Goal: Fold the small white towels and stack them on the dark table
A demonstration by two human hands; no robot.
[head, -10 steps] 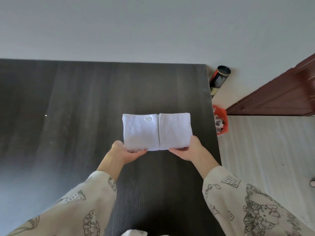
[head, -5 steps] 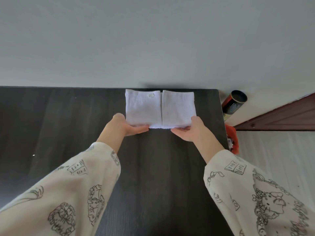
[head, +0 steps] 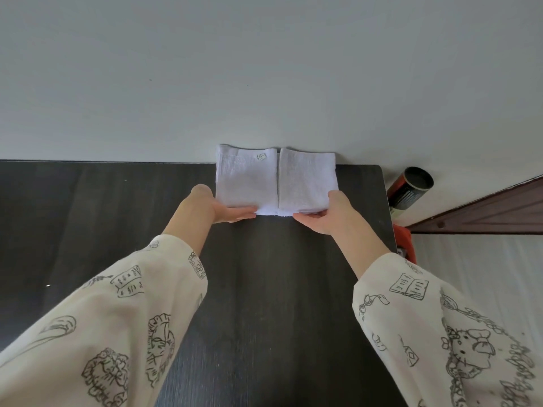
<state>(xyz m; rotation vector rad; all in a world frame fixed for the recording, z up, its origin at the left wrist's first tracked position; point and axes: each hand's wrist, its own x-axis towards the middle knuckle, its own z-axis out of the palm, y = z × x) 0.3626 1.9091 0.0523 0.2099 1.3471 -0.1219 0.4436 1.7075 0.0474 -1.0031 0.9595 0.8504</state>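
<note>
A folded small white towel (head: 276,179) with a seam down its middle and a small label near its top lies at the far right part of the dark table (head: 102,218), up against the wall. My left hand (head: 216,208) grips its near left edge, fingers tucked under the towel. My right hand (head: 326,214) grips the near right edge, thumb on top. Both arms are stretched forward in cream sleeves with printed drawings.
A red and black cylinder (head: 410,189) stands on the floor beyond the table's right edge. A red object (head: 404,242) sits below it by the table's side. A brown wooden door (head: 484,212) is at the right. The grey wall rises directly behind the table.
Both hands have carried the folded towel away from me, from the table's middle to its far edge by the wall. My view has tilted up with it.
</note>
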